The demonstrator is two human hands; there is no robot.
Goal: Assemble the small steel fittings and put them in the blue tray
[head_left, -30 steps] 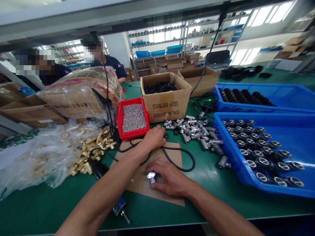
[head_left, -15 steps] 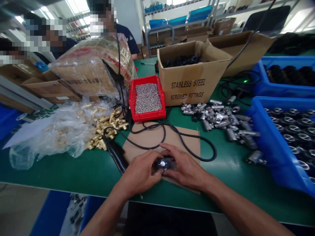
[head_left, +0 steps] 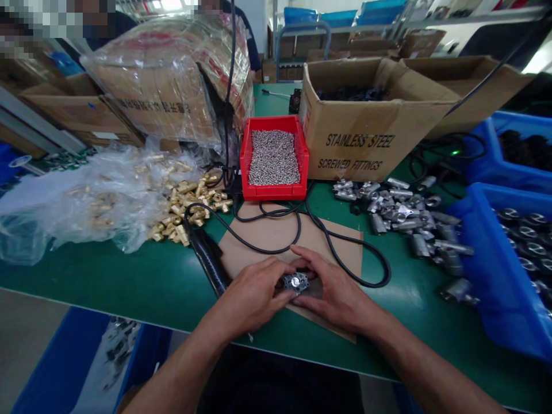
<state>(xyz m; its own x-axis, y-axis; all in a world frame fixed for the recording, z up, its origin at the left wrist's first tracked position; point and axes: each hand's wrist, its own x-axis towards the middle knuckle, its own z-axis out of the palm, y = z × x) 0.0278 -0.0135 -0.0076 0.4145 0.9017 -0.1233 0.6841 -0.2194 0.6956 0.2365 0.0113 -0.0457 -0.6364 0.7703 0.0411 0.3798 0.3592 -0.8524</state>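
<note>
A person seated at a green table point(head_left: 150, 287) has both hands close together near its front edge. The left hand point(head_left: 259, 290) pinches the left side of a small dark fitting point(head_left: 296, 282) with a shiny round centre facing up. The right hand point(head_left: 336, 287) curves around the fitting's right side, thumb and fingers apart; I cannot tell how firmly it grips. The fitting is between the two hands, above the front part of a flat cardboard sheet point(head_left: 267, 230). A looped black cable point(head_left: 371, 284) lies across the sheet, and a black-handled tool point(head_left: 207, 259) lies just beside the left hand.

Behind the sheet, a red bin point(head_left: 273, 192) holds many tiny metal pieces point(head_left: 273, 158), next to a carton point(head_left: 357, 149) printed "STAINLESS STEEL SCREWED FITTINGS". Brass fittings point(head_left: 194, 198) are heaped at left; silvery fittings point(head_left: 399, 218) at right, near a blue tray point(head_left: 491, 287) of dark, round-topped parts point(head_left: 526, 233).
</note>
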